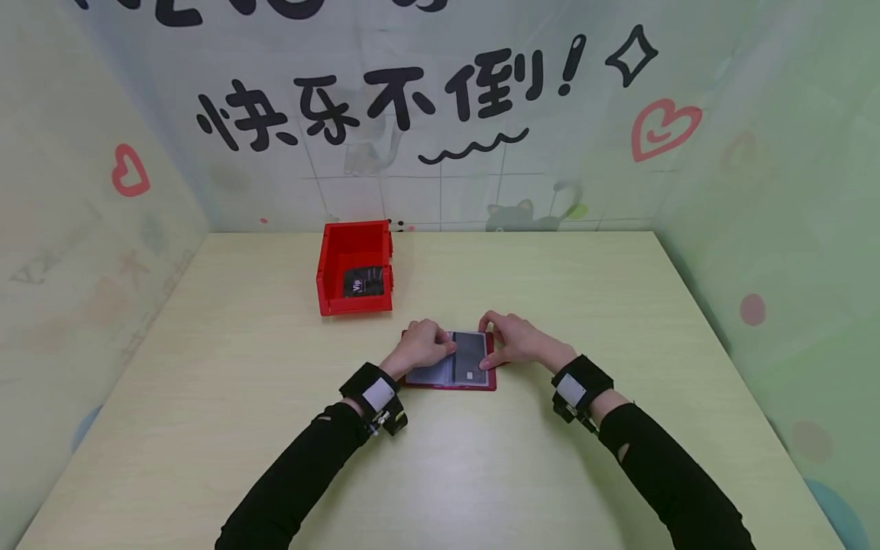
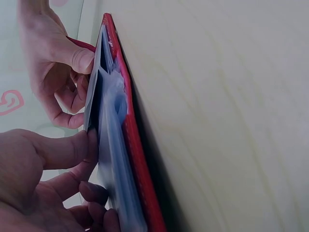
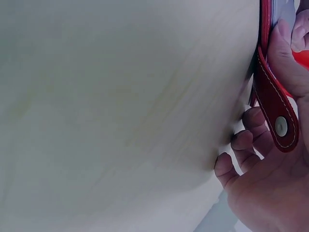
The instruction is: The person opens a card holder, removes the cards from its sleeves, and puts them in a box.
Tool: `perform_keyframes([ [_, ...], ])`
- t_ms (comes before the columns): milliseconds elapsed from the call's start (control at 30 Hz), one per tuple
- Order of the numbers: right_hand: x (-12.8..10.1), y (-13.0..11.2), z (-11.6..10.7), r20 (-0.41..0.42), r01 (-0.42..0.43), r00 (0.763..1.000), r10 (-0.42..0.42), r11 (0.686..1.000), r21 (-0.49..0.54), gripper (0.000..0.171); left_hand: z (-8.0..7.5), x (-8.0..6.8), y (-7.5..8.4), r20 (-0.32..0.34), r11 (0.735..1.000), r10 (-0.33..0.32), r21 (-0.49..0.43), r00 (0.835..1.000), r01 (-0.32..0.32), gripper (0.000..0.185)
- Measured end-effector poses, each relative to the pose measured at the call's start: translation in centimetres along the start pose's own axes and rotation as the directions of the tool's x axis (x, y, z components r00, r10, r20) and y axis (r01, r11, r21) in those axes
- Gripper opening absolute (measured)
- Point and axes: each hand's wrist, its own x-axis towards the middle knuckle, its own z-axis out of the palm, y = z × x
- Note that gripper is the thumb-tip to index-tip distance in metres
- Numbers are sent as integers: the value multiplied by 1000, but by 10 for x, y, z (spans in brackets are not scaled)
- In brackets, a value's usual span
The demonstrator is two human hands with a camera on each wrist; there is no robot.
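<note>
A red card holder (image 1: pixel 492 376) lies spread on the table in the head view, with clear plastic sleeves (image 2: pixel 118 159) inside. Its right-hand page (image 1: pixel 470 357) looks dark grey. At the middle fold, my left hand (image 1: pixel 422 345) pinches the edge of that page between thumb and finger. My right hand (image 1: pixel 514 338) grips the holder's right edge, its thumb (image 2: pixel 83 60) pressing on the page. Beside the right palm, a red strap with a metal snap (image 3: pixel 277 116) sticks out. Whether a loose card sits in the pinched page, I cannot tell.
Behind and left of the holder stands a red bin (image 1: pixel 355 306), with a black card marked "Vip" (image 1: pixel 363 282) inside. The pale wooden table (image 1: pixel 206 367) meets printed fabric walls at its back and sides.
</note>
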Motion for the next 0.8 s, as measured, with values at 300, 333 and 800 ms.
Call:
perform_keyframes([
  [300, 0, -1, 1, 8, -25, 1000, 25, 1000, 8, 60, -1, -1, -3, 14, 1000, 7, -9, 1000, -7, 22],
  [333, 0, -1, 1, 8, -28, 1000, 28, 1000, 10, 60, -1, 0, -3, 15, 1000, 5, -14, 1000, -5, 22],
  [800, 0, -3, 1, -9, -18, 1000, 18, 1000, 6, 59, -9, -1, -13, 60, 995, 2, -100, 998, 4, 24],
])
